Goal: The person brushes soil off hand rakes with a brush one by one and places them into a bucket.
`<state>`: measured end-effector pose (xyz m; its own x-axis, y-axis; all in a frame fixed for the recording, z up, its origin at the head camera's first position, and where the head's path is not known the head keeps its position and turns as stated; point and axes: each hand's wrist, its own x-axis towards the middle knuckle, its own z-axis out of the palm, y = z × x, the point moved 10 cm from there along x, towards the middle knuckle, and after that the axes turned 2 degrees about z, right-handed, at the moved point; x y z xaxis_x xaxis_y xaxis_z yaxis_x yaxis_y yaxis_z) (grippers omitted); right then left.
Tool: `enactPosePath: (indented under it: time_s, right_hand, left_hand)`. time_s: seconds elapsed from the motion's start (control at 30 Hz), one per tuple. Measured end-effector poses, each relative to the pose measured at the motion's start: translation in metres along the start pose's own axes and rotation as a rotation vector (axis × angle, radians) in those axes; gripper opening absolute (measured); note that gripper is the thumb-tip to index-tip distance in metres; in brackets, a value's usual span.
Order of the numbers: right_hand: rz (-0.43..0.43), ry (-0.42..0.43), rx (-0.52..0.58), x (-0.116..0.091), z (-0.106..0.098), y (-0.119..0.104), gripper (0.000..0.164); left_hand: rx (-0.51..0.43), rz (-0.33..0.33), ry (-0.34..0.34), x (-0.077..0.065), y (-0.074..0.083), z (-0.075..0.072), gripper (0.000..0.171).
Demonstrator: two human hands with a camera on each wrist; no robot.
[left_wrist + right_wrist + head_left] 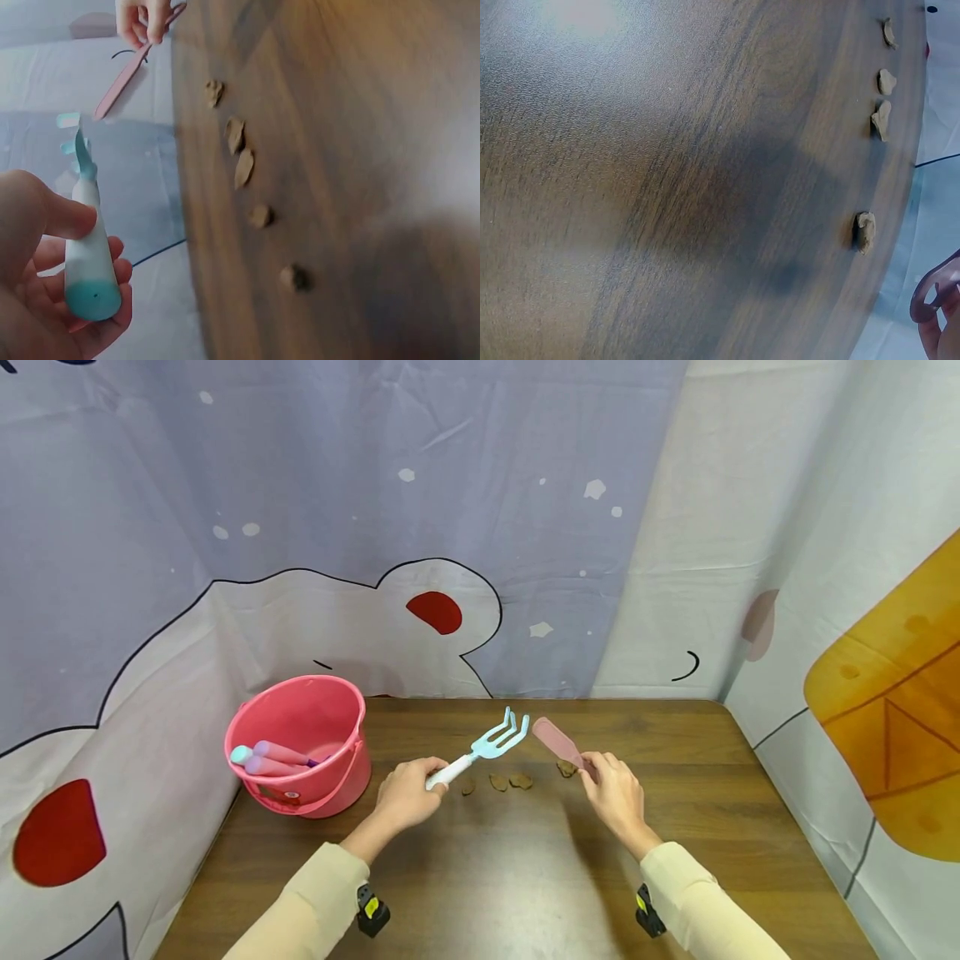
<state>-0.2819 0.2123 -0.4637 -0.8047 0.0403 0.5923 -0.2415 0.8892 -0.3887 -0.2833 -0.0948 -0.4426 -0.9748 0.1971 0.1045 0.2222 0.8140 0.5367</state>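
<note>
My left hand (411, 793) holds a small hand rake (498, 740) by its white handle, its light blue tines pointing up and right. In the left wrist view the thumb lies along that handle, which ends in a teal cap. My right hand (617, 793) pinches a flat pink plastic tool (557, 739) near one end; the blade slants up and left towards the rake. In the right wrist view a looped end of the pink tool (922, 300) shows at the lower right. Several brown lumps (521, 781) lie in a row on the table below the two tools.
A pink bucket (352, 785) stands at the table's left, with several lilac, pink and teal handles (279, 760) poking out. The wood-grain table (480, 877) meets a patterned cloth (525, 527) at the back; more cloth hangs on both sides.
</note>
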Motion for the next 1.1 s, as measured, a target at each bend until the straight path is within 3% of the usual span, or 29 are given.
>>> enactPosePath:
  time_s: [0.17,0.5,1.1]
  right_hand:
    - [-0.003,-0.012,-0.001,-0.002,0.0,0.0,0.022]
    - [-0.026,-0.022,-0.02,-0.001,-0.001,-0.001,0.023]
    - [-0.056,-0.053,-0.035,-0.003,0.002,0.001,0.023]
  left_hand:
    - [0.175,0.058,0.023,0.004,0.007,-0.023,0.027]
    - [0.379,0.167,0.102,0.012,0.013,-0.063,0.027]
    - [0.422,0.029,0.085,0.032,-0.022,-0.139,0.027]
